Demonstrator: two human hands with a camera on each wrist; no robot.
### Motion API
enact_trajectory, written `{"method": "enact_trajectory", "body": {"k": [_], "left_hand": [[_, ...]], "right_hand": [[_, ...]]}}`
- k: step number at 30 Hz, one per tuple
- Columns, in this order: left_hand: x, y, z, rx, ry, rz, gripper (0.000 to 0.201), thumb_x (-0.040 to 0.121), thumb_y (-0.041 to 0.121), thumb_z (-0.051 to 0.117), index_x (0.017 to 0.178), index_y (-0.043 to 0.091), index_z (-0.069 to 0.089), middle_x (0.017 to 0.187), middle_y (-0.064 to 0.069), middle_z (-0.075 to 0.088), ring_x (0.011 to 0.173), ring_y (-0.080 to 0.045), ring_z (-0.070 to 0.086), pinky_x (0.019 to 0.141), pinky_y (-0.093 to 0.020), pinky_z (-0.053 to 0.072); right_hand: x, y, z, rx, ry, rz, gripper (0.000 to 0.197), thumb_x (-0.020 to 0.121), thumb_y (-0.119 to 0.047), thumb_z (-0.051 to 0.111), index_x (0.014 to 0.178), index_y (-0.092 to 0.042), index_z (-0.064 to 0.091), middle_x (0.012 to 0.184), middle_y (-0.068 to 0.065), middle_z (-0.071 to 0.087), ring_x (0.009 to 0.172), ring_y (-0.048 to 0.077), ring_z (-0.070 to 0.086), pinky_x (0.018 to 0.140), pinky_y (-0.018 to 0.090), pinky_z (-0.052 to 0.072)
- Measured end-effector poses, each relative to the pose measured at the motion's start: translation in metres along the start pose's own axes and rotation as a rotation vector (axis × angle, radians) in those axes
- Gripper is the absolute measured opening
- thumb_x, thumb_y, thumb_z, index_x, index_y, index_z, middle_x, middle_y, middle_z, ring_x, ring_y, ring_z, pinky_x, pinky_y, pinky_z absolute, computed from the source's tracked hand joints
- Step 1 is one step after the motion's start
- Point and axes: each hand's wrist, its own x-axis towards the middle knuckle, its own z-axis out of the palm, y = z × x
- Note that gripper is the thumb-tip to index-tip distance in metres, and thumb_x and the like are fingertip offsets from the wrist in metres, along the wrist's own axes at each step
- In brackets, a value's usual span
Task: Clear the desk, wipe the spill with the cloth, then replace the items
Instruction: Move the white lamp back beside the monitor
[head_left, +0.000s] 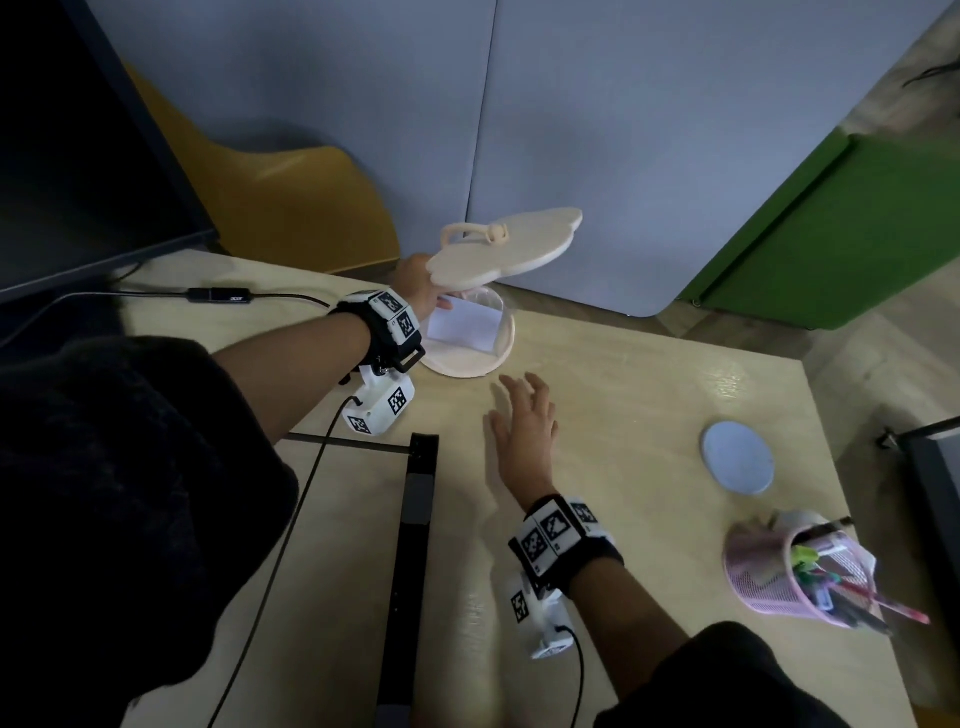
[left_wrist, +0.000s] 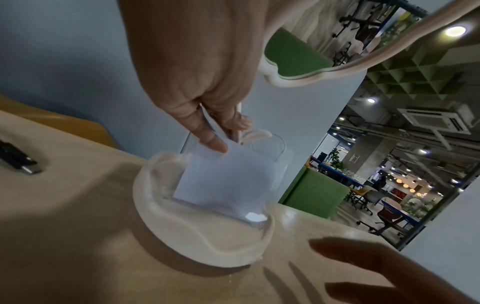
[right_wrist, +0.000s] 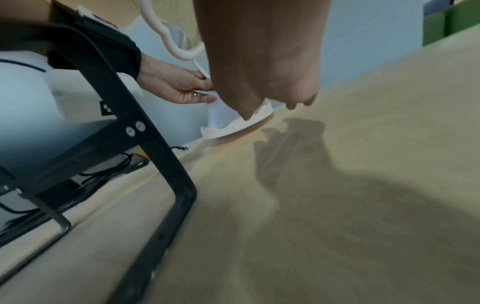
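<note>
The left hand (head_left: 418, 283) pinches the mirror stand's (head_left: 470, 353) thin stem at the desk's (head_left: 649, 374) far edge, base touching the wood. The right hand (head_left: 524, 421), fingers spread and empty, hovers just beside it, nearer me.

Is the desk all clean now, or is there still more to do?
Not finished. The desk middle looks bare. The left hand grips the mirror stand at the back; the right hand hovers open. The blue coaster and pink pen cup sit aside. No cloth shows.
</note>
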Motion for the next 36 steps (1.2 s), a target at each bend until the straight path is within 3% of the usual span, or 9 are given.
{"method": "enact_trajectory", "body": {"k": [2, 7, 11, 14, 20, 24, 29, 32, 36], "left_hand": [[-0.004, 0.006, -0.009, 0.03, -0.033, 0.056, 0.022, 0.087, -0.002, 0.055, 0.075, 0.013, 0.066, 0.054, 0.008, 0.068, 0.059, -0.009, 0.064, 0.058, -0.028, 0.054], [-0.022, 0.043, -0.038, 0.043, -0.041, 0.174, 0.028, 0.086, -0.01, 0.056, 0.067, 0.011, 0.058, 0.047, 0.012, 0.064, 0.049, 0.004, 0.062, 0.049, -0.016, 0.053], [-0.043, 0.083, -0.074, 0.021, -0.057, 0.254, 0.027, 0.088, -0.01, 0.055, 0.069, 0.01, 0.056, 0.058, 0.006, 0.063, 0.051, 0.004, 0.063, 0.05, -0.015, 0.053], [-0.062, 0.107, -0.105, -0.021, -0.071, 0.287, 0.026, 0.087, -0.009, 0.056, 0.071, 0.011, 0.057, 0.053, 0.01, 0.066, 0.055, 0.0, 0.064, 0.053, -0.017, 0.055], [-0.127, 0.144, -0.187, -0.039, 0.043, 0.373, 0.023, 0.085, -0.01, 0.059, 0.072, 0.009, 0.059, 0.056, 0.008, 0.067, 0.054, -0.002, 0.066, 0.051, -0.019, 0.057], [-0.187, 0.155, -0.259, 0.031, 0.114, 0.426, 0.021, 0.088, -0.007, 0.057, 0.074, 0.009, 0.057, 0.074, -0.005, 0.058, 0.056, 0.0, 0.064, 0.05, -0.017, 0.056], [-0.261, 0.127, -0.359, 0.093, 0.22, 0.402, 0.02, 0.088, 0.0, 0.06, 0.074, 0.014, 0.06, 0.074, -0.007, 0.056, 0.056, 0.0, 0.064, 0.052, -0.015, 0.056], [-0.3, 0.088, -0.415, 0.073, 0.293, 0.332, 0.02, 0.087, -0.001, 0.062, 0.072, 0.013, 0.061, 0.069, -0.004, 0.061, 0.057, -0.003, 0.064, 0.052, -0.016, 0.056], [-0.345, 0.026, -0.471, 0.018, 0.408, 0.228, 0.03, 0.084, -0.004, 0.064, 0.062, 0.017, 0.064, 0.058, 0.006, 0.064, 0.054, -0.003, 0.063, 0.05, -0.017, 0.054]], "right_hand": [[0.012, -0.009, -0.006, 0.174, 0.027, 0.012, 0.042, 0.092, -0.014, 0.053, 0.132, -0.007, 0.041, 0.137, 0.016, 0.035, 0.122, 0.029, 0.045, 0.101, 0.043, 0.04], [0.047, -0.046, -0.029, 0.464, 0.004, 0.234, 0.052, 0.097, -0.022, 0.045, 0.141, -0.004, 0.025, 0.136, 0.021, 0.045, 0.12, 0.033, 0.052, 0.096, 0.036, 0.042], [0.062, -0.087, -0.049, 0.58, -0.018, 0.204, 0.055, 0.097, -0.023, 0.046, 0.145, -0.009, 0.021, 0.113, 0.009, 0.056, 0.069, 0.016, 0.064, 0.068, 0.027, 0.048], [0.064, -0.124, -0.058, 0.694, -0.026, 0.166, 0.057, 0.095, -0.015, 0.05, 0.144, -0.008, 0.021, 0.114, 0.016, 0.056, 0.059, 0.011, 0.063, 0.06, 0.021, 0.052], [0.036, -0.218, -0.063, 0.732, -0.072, 0.025, 0.047, 0.092, 0.001, 0.051, 0.135, 0.001, 0.033, 0.11, 0.014, 0.046, 0.084, 0.023, 0.057, 0.047, 0.011, 0.051], [-0.001, -0.286, -0.042, 0.719, -0.128, -0.066, 0.036, 0.091, 0.002, 0.049, 0.126, 0.003, 0.039, 0.099, 0.011, 0.048, 0.068, 0.018, 0.057, 0.045, 0.011, 0.05], [-0.068, -0.366, 0.019, 0.718, -0.204, -0.116, 0.036, 0.084, -0.005, 0.056, 0.118, 0.002, 0.048, 0.098, 0.017, 0.058, 0.085, 0.037, 0.064, 0.065, 0.043, 0.06], [-0.111, -0.399, 0.061, 0.702, -0.306, -0.125, 0.026, 0.087, 0.0, 0.053, 0.113, -0.001, 0.048, 0.084, 0.006, 0.053, 0.063, 0.013, 0.068, 0.05, 0.023, 0.056], [-0.16, -0.425, 0.125, 0.576, -0.422, -0.122, 0.026, 0.086, -0.004, 0.055, 0.109, 0.006, 0.051, 0.091, 0.019, 0.06, 0.071, 0.035, 0.068, 0.041, 0.017, 0.046]]}}
